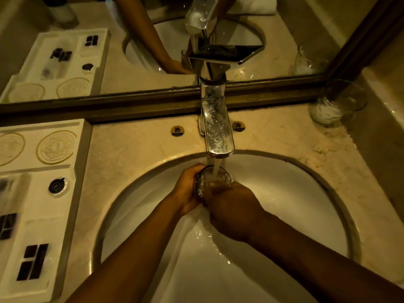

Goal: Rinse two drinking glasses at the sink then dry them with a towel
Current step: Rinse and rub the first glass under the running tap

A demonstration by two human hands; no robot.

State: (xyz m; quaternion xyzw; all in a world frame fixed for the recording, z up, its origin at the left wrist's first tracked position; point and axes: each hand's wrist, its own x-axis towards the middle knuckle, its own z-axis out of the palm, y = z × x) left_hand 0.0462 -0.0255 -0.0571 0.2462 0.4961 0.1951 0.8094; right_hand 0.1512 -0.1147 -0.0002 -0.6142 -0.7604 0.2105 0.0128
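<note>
The glass (213, 182) is under the running tap (218, 132), over the sink (306, 193); wet, it is probably slippery and fragile. The left hand (188, 189) curls round its side, and the right hand (231, 206) seems to clasp its near wall. A second glass (338, 103) stands far right on the worktop (135, 149).

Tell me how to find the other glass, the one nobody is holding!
Start at the shiny tap behind the sink, then follow the counter to the far right corner by the mirror. The glass stands there alone, untouched and away from the running water.
</note>
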